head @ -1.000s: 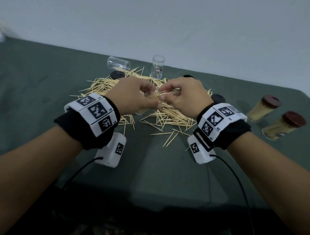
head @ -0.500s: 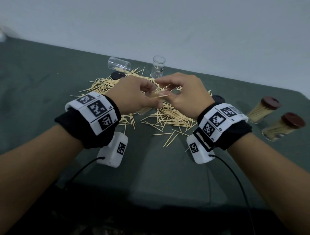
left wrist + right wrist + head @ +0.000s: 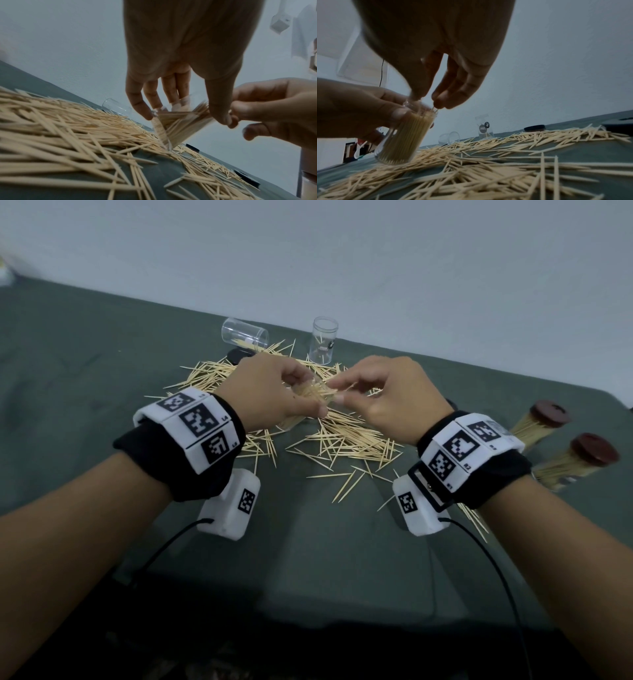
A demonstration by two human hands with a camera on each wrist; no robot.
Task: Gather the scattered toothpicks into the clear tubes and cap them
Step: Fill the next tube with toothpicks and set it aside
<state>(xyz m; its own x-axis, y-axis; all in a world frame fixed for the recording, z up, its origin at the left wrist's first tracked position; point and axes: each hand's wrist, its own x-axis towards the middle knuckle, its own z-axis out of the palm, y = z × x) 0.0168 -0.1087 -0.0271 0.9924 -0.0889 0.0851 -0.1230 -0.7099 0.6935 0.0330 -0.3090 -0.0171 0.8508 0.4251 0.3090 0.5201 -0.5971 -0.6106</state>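
Now right hand (image 3: 387, 398) over tube (image 3: 402, 138) mouth

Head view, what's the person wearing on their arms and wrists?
Both forearms are bare. Each wrist carries a black fabric cuff topped by a white segmented band printed with black square coded markers: left band, right band. Below each wrist hangs a white boxy camera module, also bearing a marker, left and right, each trailing a thin black cable. No gloves, no sleeves.
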